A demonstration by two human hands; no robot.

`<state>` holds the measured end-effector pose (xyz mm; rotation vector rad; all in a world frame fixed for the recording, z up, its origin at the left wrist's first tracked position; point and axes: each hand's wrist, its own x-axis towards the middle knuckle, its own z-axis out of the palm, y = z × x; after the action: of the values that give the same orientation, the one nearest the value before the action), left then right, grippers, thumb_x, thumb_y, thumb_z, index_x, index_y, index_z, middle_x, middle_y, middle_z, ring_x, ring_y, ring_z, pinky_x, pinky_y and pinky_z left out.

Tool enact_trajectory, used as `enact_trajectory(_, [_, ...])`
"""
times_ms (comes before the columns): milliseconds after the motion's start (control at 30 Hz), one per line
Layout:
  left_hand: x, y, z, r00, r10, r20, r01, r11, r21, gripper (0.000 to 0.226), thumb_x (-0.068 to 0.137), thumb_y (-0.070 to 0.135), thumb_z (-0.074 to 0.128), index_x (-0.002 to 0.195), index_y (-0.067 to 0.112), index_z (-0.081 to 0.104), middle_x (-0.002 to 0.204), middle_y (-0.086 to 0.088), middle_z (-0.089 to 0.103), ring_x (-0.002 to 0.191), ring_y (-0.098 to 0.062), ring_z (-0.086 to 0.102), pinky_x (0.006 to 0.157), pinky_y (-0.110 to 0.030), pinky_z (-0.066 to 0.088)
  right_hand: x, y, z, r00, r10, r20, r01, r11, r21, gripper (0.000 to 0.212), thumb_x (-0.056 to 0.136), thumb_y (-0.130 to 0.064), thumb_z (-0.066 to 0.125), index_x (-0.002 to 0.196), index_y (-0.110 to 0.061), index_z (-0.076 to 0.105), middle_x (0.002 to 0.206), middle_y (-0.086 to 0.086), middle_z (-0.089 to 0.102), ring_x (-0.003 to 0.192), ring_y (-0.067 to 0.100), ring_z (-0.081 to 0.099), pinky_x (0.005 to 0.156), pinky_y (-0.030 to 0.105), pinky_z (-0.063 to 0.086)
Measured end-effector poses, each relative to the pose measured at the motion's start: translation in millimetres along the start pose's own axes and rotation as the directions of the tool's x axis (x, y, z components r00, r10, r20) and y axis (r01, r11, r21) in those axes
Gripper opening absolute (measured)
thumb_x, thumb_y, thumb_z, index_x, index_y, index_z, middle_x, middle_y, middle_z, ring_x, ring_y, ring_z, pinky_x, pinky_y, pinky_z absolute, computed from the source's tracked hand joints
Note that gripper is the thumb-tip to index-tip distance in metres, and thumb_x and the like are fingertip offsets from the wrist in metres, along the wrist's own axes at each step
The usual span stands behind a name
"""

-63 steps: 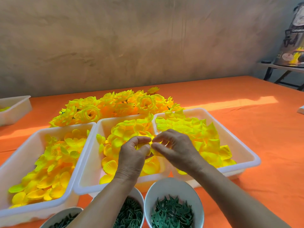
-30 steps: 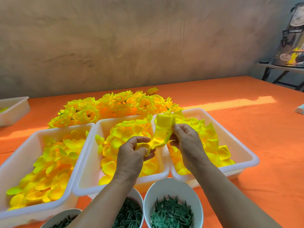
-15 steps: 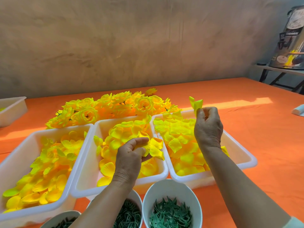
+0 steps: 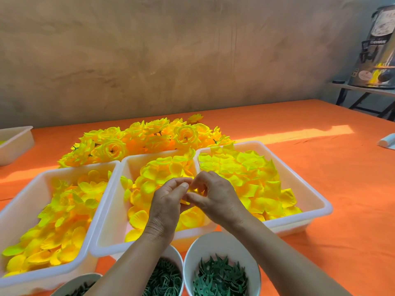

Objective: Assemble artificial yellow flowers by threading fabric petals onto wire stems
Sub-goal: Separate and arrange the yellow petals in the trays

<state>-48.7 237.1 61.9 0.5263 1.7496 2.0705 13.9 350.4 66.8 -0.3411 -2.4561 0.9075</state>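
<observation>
Left hand and right hand together pinch one petal over the middle tray; many finished flowers heaped at twelve o'clock, full petal trays suggesting much remains.

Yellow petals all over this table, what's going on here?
A person is putting together fabric flowers by hand. The left hand and right hand meet over the middle tray, both pinching a small yellow petal piece between the fingertips; no wire stem shows. Three white trays hold loose petals, finished flowers lie heaped behind them, and cups of green parts stand in front.
</observation>
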Motion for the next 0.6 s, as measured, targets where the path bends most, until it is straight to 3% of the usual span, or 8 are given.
enact_trajectory(100, [0.6, -0.6, -1.2, 1.000, 0.002, -0.012, -0.002, 1.000, -0.014, 0.021, 0.096, 0.004, 0.052, 0.098, 0.011, 0.071, 0.086, -0.009, 0.075, 0.078, -0.017, 0.071, 0.066, -0.030, 0.058, 2.2, 1.7, -2.5, 0.999, 0.046, -0.004, -0.045, 0.995, 0.092, 0.020, 0.077, -0.032, 0.077, 0.087, -0.024, 0.062, 0.086, -0.006, 0.060, 0.070, -0.002, 0.050, 0.063, 0.012, 0.039])
enact_trajectory(267, [-0.9, -0.7, 0.4, 1.000, 0.009, -0.006, -0.009, 1.000, 0.004, 0.021, 0.093, -0.001, 0.055, 0.098, 0.011, 0.071, 0.089, -0.012, 0.074, 0.082, -0.019, 0.073, 0.067, -0.028, 0.059, 1.0, 3.6, -2.7, 0.999, 0.038, -0.027, -0.034, 0.993, 0.113, 0.009, 0.080, -0.025, 0.074, 0.077, -0.019, 0.067, 0.080, -0.003, 0.060, 0.067, 0.003, 0.051, 0.061, 0.016, 0.040])
enact_trajectory(467, [-1.9, -0.7, 2.5, 0.999, 0.039, -0.003, -0.039, 0.998, 0.054, 0.020, 0.088, -0.002, 0.064, 0.098, 0.014, 0.070, 0.102, -0.014, 0.070, 0.086, -0.019, 0.073, 0.071, -0.029, 0.060, -0.8, 4.5, -3.0, 0.999, -0.015, -0.039, 0.018, 0.997, 0.075, 0.014, 0.086, -0.023, 0.070, 0.078, -0.012, 0.070, 0.080, 0.002, 0.058, 0.068, 0.009, 0.049, 0.062, 0.024, 0.039])
enact_trajectory(600, [-1.0, -1.5, 1.8, 0.999, 0.042, -0.008, -0.042, 0.998, 0.043, 0.025, 0.091, -0.005, 0.058, 0.098, 0.016, 0.070, 0.100, -0.015, 0.066, 0.084, -0.016, 0.072, 0.069, -0.026, 0.059, -0.2, 5.0, -2.4, 0.998, -0.027, -0.052, 0.029, 0.998, 0.050, 0.018, 0.091, -0.027, 0.065, 0.080, -0.015, 0.071, 0.077, -0.004, 0.053, 0.066, 0.002, 0.046, 0.058, 0.016, 0.034])
